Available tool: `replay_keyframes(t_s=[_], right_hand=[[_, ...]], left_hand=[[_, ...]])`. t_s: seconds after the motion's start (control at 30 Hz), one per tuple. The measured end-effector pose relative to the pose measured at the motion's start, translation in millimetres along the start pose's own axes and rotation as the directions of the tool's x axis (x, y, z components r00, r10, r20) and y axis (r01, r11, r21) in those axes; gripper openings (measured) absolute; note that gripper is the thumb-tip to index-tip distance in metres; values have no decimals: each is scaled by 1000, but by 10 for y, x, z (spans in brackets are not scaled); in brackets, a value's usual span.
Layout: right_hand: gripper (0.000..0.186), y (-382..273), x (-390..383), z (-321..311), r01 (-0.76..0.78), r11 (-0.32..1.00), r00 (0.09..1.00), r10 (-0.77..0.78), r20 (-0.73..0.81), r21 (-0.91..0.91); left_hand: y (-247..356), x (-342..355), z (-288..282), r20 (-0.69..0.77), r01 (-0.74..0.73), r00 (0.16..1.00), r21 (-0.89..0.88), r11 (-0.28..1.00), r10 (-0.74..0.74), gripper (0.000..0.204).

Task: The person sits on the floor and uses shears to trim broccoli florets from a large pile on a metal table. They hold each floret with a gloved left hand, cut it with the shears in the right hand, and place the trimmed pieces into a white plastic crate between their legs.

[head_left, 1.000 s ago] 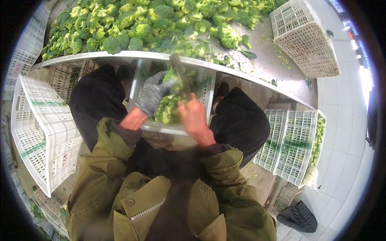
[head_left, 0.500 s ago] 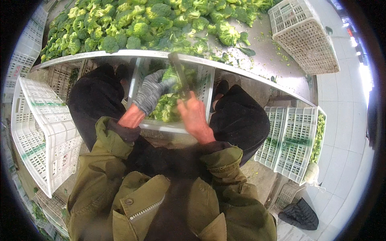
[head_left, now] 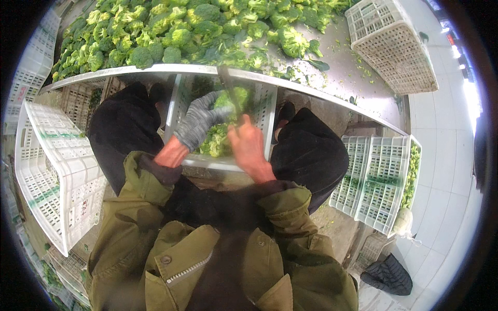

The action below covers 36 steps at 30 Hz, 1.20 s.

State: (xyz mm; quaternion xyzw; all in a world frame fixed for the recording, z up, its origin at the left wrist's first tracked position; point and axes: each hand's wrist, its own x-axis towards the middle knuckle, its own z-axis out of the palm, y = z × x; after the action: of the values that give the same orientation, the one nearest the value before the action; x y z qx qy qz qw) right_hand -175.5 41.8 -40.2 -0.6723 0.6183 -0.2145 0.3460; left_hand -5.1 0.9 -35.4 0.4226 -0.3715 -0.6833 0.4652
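In a grey glove, my left hand (head_left: 198, 119) is closed on a broccoli head (head_left: 224, 101) above a white crate between my knees. My bare right hand (head_left: 249, 146) grips a knife (head_left: 230, 90), whose blade points away from me and crosses in front of the broccoli. The blade is slightly blurred, and I cannot tell whether it cuts into the head. Cut broccoli pieces (head_left: 216, 141) lie in the crate (head_left: 177, 103) below both hands.
Ahead, a metal table (head_left: 340, 65) carries a large heap of broccoli (head_left: 176, 36). A white crate (head_left: 391, 44) stands on its right end. More crates stand to my left (head_left: 78, 181) and right (head_left: 378, 181), the right one holding green pieces. Dark cloth (head_left: 388, 274) lies low at right.
The broccoli head has turned in my left hand, showing a lighter green side. The knife and my right hand have shifted slightly.
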Motion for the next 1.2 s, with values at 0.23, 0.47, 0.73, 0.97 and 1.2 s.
replay_keyframes(t_s=[0.23, 0.47, 0.73, 0.97, 1.2], right_hand=[[31, 26, 28, 32, -46, 999, 998, 46, -34, 20], [29, 135, -22, -86, 115, 992, 979, -121, -162, -43], [28, 58, -44, -134, 115, 987, 951, -77, -301, 113], [31, -27, -27, -263, 134, 990, 942, -111, -318, 53], [23, -55, 296, -922, 126, 977, 888, -33, -459, 173]], left_hand=[[-68, 9, -42, 49, 102, 994, -220, 970, -94, 38], [-116, 31, -115, 110, 110, 991, -372, 922, -74, 40], [-145, 65, -138, 250, 184, 965, -449, 874, -75, 48], [-260, 191, -177, 179, 61, 983, -151, 987, -34, 51], [-299, 106, -191, -130, 131, 977, -253, 958, -168, 48]])
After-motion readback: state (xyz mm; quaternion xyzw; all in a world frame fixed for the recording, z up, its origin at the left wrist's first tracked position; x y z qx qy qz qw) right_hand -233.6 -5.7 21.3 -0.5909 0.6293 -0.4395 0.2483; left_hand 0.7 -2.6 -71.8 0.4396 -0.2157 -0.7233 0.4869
